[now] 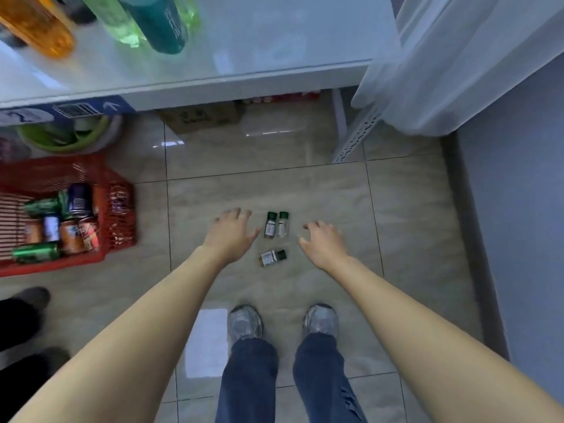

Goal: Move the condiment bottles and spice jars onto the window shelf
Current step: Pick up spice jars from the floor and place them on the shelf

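Observation:
Three small green-capped spice jars lie on the tiled floor: two side by side, and a third on its side just below them. My left hand hovers open to the left of the jars, fingers spread, holding nothing. My right hand hovers open to their right, also empty. The white window shelf runs across the top of the view. On its left part stand an orange bottle, a light green bottle and a teal bottle.
A red plastic basket with several cans sits on the floor at left, a green bowl behind it. Cardboard boxes lie under the shelf. A white curtain hangs at right. My shoes stand below the jars; dark shoes at far left.

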